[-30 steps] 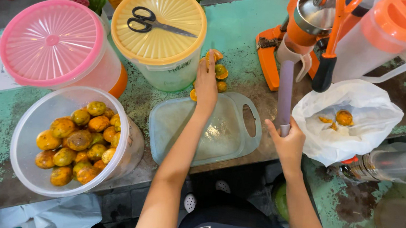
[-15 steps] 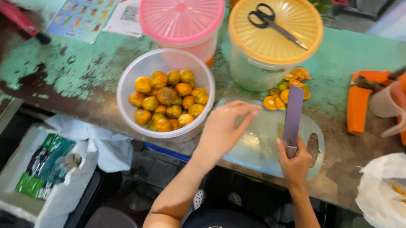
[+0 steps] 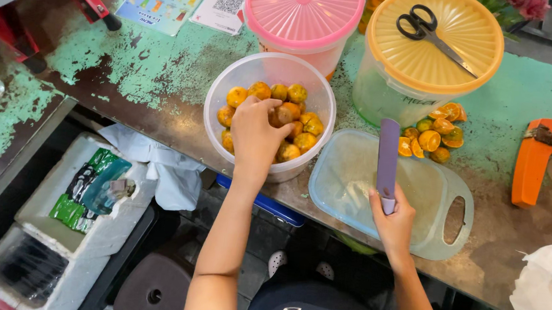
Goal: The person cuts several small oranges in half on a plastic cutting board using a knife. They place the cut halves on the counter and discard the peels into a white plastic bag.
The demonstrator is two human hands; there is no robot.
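- Left hand (image 3: 256, 128) is inside the clear round tub (image 3: 223, 86), fingers curled down and closed on one small orange citrus fruit (image 3: 284, 114) at the top of the heap; the fruit shows between thumb and fingertips, on the side of the hand facing the board.
- Whole citrus fruits (image 3: 272, 118) fill the tub's lower part; the tub stands at the near edge of the worn green table (image 3: 151, 66), touching or just beside the cutting board.
- Right hand (image 3: 392, 217) is clenched around the handle of a knife with a lilac blade (image 3: 388, 154); the grip is full and closed.
- Blade long axis runs straight away from the person, tip pointing toward the yellow-lidded bucket (image 3: 428, 52); the blade lies over the translucent cutting board (image 3: 418, 186).
- Key relation: the gripped fruit lies to the left of the blade, with the tub rim and the bare left part of the board between them. The left hand is the nearer one to the fruit; the right hand is well apart from it.
- Halved fruits (image 3: 437, 129) lie in a small pile beyond the board's far right corner, against the bucket's base.
- Scissors (image 3: 433, 31) rest on the yellow lid; a pink-lidded bucket (image 3: 303, 13) stands behind the tub.
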